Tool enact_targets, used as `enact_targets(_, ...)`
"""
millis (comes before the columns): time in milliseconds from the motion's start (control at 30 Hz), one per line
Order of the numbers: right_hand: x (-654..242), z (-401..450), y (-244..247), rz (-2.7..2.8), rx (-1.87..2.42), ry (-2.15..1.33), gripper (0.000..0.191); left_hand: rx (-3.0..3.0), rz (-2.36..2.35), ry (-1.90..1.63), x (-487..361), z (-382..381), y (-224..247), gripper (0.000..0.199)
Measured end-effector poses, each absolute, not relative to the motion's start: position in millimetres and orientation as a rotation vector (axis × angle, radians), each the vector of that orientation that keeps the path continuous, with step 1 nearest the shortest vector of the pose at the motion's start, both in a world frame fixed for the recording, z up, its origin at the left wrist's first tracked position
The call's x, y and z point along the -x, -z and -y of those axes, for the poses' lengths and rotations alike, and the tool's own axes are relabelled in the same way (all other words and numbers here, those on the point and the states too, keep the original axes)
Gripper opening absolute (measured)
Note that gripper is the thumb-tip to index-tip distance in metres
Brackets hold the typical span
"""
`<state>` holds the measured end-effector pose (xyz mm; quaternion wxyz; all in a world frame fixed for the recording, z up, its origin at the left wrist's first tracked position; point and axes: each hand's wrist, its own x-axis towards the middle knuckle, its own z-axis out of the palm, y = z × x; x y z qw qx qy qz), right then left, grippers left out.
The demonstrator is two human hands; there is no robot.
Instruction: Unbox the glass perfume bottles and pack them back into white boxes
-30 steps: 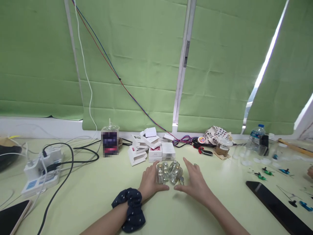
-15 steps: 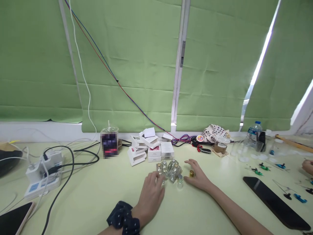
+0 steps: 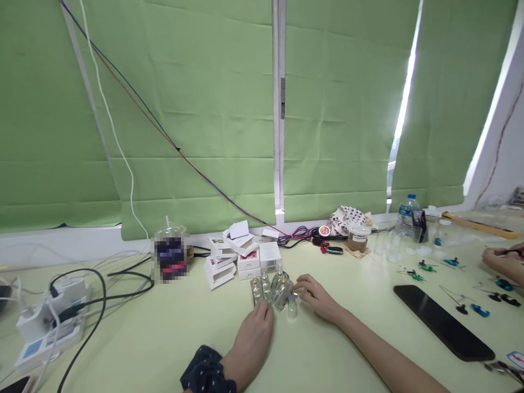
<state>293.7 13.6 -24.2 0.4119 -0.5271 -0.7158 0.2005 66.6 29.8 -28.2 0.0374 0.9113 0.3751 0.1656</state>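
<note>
Several small clear glass bottles [image 3: 282, 291] lie in a cluster at the middle of the table. A short clear cap-like piece [image 3: 292, 309] stands at the cluster's near right side. My left hand [image 3: 254, 330], a dark dotted scrunchie [image 3: 208, 371] around its wrist, has its fingers drawn together at the near end of the bottles; what they pinch, if anything, is hidden. On the right of the bottles, my right hand [image 3: 321, 302] is curled around a small gold cap [image 3: 310, 293], mostly covered by the fingers.
Open white cartons [image 3: 221, 273] are piled behind the bottles. A pixelated drink cup [image 3: 171, 254] and a power strip [image 3: 53, 327] with cables stand left. Right are a black phone-like slab [image 3: 444, 322], small green and blue parts [image 3: 415, 275] and another person's hand [image 3: 503, 262].
The view has turned slightly right. My left hand's fingers have come together at the bottles. My right hand has closed in around the gold cap, which stood uncovered before.
</note>
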Motion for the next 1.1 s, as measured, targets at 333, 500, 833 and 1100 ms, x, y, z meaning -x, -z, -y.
enact_targets(333, -260, 2, 29, 1.752, 1.415, -0.331, 0.031, -2.158, -1.035, -0.910, -97, -15, 41, 0.043)
enact_targets(500, -249, 0, 31, 1.732, 1.465, -0.251, 0.017, -2.084, -1.030, -0.977, -106, -24, 45, 0.045)
enact_targets(833, -266, -8, 46, 1.708, 1.601, -0.136, 0.013, -2.207, -0.966, -0.862, -137, -21, 35, 0.043)
enact_targets(1100, -306, -19, 45, 1.701, 1.647, -0.073, 0.013, -2.229, -0.995, -0.847, -185, -30, 44, 0.043)
